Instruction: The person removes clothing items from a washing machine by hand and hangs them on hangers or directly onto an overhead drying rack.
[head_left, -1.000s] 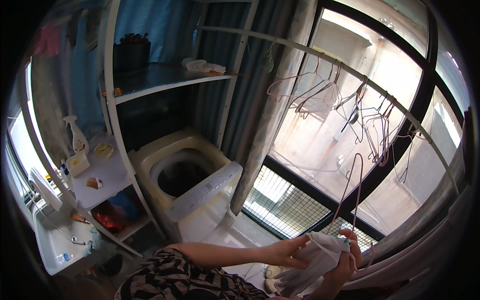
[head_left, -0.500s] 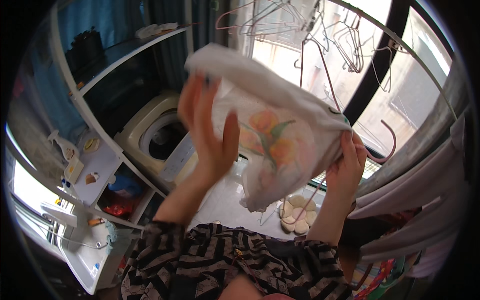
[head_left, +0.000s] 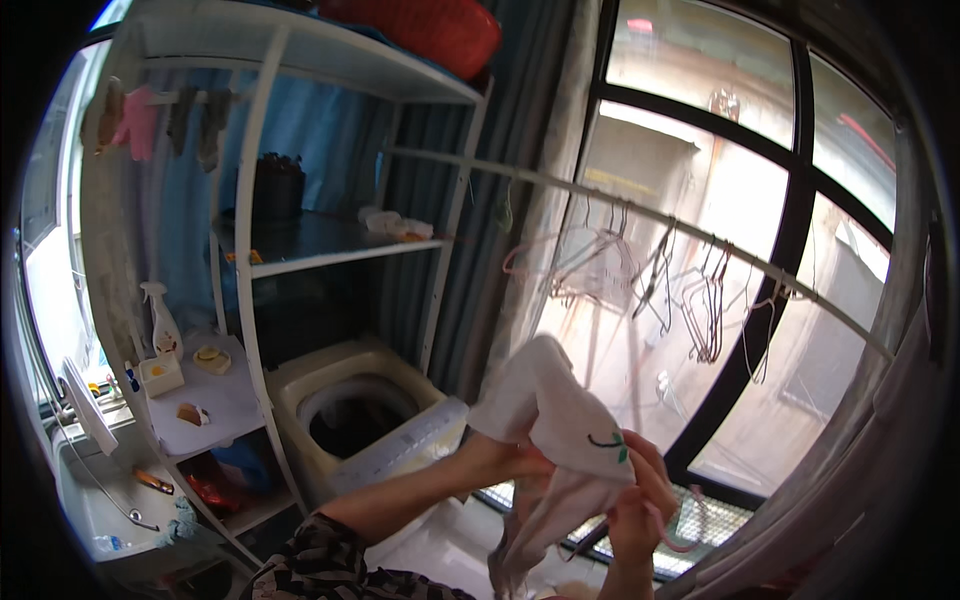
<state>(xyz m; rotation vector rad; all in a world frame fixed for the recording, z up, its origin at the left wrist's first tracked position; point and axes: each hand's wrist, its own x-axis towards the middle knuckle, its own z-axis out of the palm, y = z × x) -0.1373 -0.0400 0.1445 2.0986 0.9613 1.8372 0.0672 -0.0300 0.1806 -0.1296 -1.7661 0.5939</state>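
Bunching at lower centre, the soft white cloth with a green print [head_left: 575, 410] sat in the curled right hand [head_left: 645, 500], a curved pink hanger [head_left: 688, 548] alongside; the left hand [head_left: 518, 460], half hidden, its grip unclear. Neither item hung on the long pale rail [head_left: 560, 181] yet!

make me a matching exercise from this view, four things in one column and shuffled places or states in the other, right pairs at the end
Things:
1. white cloth
2. spray bottle
3. washing machine
4. row of clothes hangers

Places or states:
A. hanging from the rail
B. top opening uncovered, dark inside
C. gripped by the right hand
D. standing upright on the pale low shelf

Right pairs: 1-C, 2-D, 3-B, 4-A
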